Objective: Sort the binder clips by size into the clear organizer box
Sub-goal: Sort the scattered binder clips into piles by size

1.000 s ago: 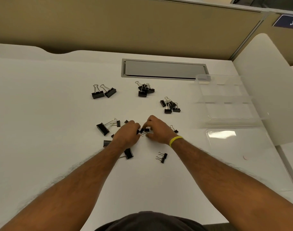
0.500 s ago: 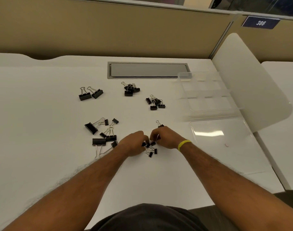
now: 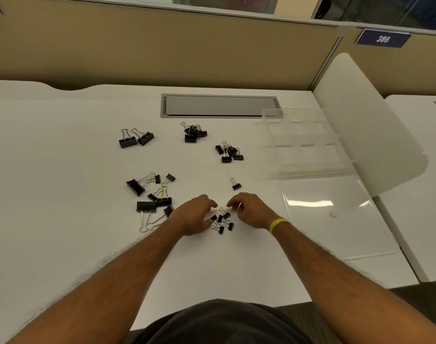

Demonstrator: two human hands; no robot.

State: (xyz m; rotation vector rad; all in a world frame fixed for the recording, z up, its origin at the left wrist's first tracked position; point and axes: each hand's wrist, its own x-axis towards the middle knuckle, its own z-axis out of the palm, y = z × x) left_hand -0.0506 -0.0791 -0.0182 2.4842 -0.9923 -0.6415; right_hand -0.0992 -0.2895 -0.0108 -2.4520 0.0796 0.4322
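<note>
Black binder clips lie in groups on the white desk. A little pile of small clips [image 3: 222,220] sits between my left hand [image 3: 196,216] and my right hand [image 3: 251,211]. Both hands hover on either side of the pile with fingers curled and apart, holding nothing. One small clip [image 3: 235,184] lies alone just beyond my right hand. A mixed heap with large clips [image 3: 151,194] is left of my left hand. Two big clips [image 3: 135,139] lie far left. The clear organizer box [image 3: 309,145] stands open at the right, its compartments looking empty.
Two more clip clusters lie farther back: one [image 3: 193,132] near the grey cable hatch [image 3: 219,106], another [image 3: 229,152] beside the box. The box's clear lid [image 3: 331,214] lies flat toward me. A white curved divider [image 3: 368,130] rises at the desk's right edge.
My hands dragged several small clips toward me into a pile, then drew apart and let go of them. The camera view shifted, so the desk sits lower-left in frame.
</note>
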